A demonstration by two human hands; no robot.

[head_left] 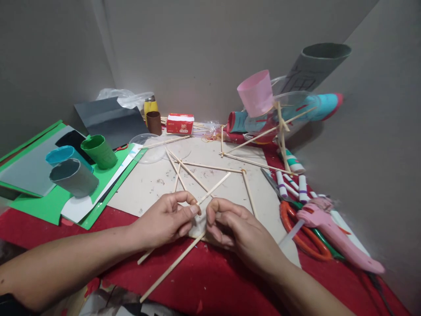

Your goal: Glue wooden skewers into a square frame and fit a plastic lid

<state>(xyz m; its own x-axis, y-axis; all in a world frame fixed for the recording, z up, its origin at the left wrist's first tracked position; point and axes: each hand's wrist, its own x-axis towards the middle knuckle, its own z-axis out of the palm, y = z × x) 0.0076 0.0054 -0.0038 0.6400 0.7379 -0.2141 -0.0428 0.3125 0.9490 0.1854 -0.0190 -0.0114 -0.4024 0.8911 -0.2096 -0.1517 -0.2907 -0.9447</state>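
My left hand [173,217] is closed, thumb and forefinger pinched together beside a thin wooden stick [215,187] that slants past the fingertips and appears to come out below the wrist. Close to it, my right hand [235,226] has its fingers curled inward; what they grip, if anything, is hidden. A second wooden stick [171,270] runs from between the hands toward the lower left, over the red cloth. Beyond the hands, sticks joined at their ends, including a crosswise stick [210,167], lie on the grey board [148,188].
At left, grey [75,180], blue and green paper cups stand on green sheets [39,206]. A pink glue gun [338,237], orange-handled scissors [289,224] and markers lie right. Behind them rises a stick frame [281,136] near a pink paper cup [256,93]. A red box [180,125] sits at back.
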